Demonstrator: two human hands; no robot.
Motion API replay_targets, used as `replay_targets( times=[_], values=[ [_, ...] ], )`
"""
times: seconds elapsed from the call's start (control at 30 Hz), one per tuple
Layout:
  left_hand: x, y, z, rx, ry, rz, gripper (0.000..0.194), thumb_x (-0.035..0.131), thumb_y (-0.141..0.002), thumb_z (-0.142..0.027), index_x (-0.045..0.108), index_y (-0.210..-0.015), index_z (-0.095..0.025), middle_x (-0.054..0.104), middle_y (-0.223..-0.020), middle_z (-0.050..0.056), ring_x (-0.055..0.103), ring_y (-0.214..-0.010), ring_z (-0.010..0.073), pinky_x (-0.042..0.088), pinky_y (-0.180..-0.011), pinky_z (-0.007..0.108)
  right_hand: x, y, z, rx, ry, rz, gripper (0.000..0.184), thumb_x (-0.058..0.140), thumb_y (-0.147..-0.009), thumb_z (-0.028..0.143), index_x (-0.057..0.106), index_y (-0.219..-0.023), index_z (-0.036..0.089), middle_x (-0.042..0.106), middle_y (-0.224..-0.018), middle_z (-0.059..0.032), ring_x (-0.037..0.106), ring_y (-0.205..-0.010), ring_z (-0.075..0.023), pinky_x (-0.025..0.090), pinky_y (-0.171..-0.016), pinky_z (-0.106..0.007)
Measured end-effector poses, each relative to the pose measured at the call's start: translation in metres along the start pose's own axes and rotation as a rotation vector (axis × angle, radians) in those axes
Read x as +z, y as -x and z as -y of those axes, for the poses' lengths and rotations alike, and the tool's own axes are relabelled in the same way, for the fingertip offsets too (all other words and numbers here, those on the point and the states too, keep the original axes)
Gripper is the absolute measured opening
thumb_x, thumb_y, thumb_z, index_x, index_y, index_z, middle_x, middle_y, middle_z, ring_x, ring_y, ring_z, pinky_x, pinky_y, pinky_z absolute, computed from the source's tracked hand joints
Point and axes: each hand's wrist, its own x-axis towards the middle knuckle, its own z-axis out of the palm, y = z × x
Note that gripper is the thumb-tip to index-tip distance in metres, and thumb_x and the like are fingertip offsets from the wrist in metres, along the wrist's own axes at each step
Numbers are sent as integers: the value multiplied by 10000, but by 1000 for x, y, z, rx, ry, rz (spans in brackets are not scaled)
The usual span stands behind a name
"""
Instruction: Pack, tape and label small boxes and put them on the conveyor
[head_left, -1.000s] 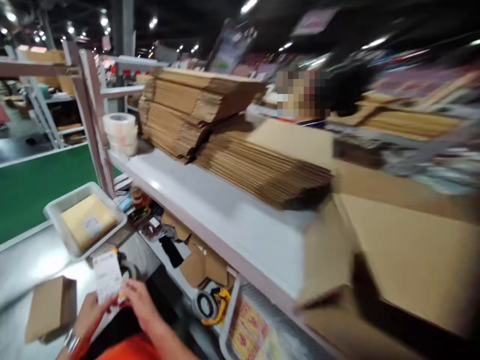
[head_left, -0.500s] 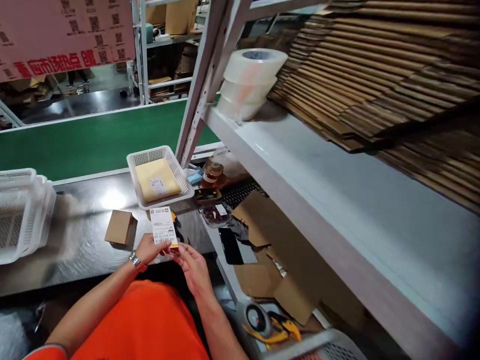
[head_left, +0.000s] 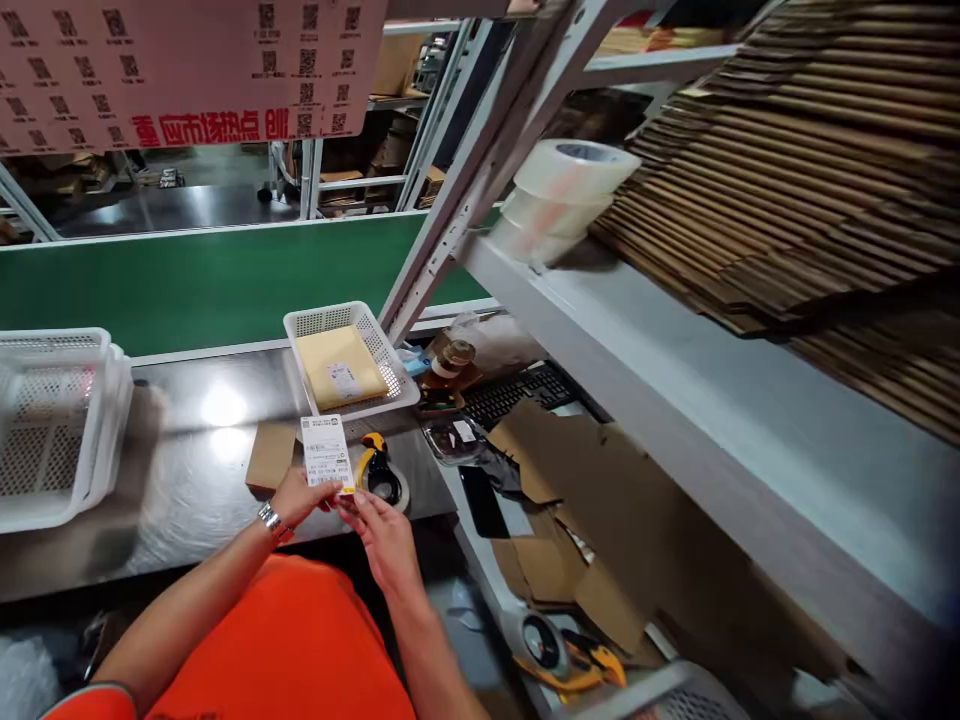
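Observation:
A white printed label [head_left: 326, 452] stands upright between my two hands, just above the near edge of a shiny steel table [head_left: 180, 480]. My left hand [head_left: 298, 497], with a watch at the wrist, pinches the label's lower left side. The fingers of my right hand [head_left: 382, 530] close on its lower right corner, where a small red and yellow piece shows. A small cardboard box [head_left: 271, 456] lies on the table just left of the label. Right of the label sits a yellow and black tape dispenser [head_left: 379, 475].
A white basket [head_left: 375, 335] with a yellow padded envelope [head_left: 341, 367] sits behind the label. Stacked white baskets [head_left: 56, 430] stand at left, before a green conveyor belt [head_left: 187, 285]. A shelf [head_left: 675, 400] at right carries tape rolls [head_left: 562, 195] and flat cartons [head_left: 817, 160]; cardboard scraps, a keyboard [head_left: 517, 392] lie below.
The view swung left from the carton shelf down to the table. Both hands keep hold of the label, and the tape dispenser beside it has come into sight.

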Motion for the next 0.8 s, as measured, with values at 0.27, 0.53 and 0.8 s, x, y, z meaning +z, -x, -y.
replay_targets(
  times=[0.27, 0.53, 0.8],
  values=[
    [-38, -3, 14, 135, -256, -114, 456, 995, -859, -485, 857, -1149, -161, 909, -1161, 172, 858, -1019, 305, 731, -977, 488, 27, -7, -31, -49, 68, -149, 761, 1178, -471, 813, 955, -864, 201, 929, -894, -112, 873, -852, -266, 702, -699, -342],
    [-47, 0, 12, 541, -511, 177, 316, 791, -1067, -512, 956, -1020, -247, 953, -1140, 147, 891, -1114, 326, 716, -1127, 486, 24, -12, -42, -151, 264, -126, 697, 1063, -655, 866, 972, -860, 206, 911, -879, -118, 825, -821, -269, 671, -710, -369],
    [-26, -9, -7, 41, -164, 121, 611, 996, -636, -778, 786, -777, -221, 782, -729, 51, 731, -726, 242, 620, -727, 354, -14, -19, -53, -51, -24, -9, 464, 1139, -589, 552, 888, -717, 183, 836, -711, -58, 706, -646, -169, 555, -618, -275]
  ],
)
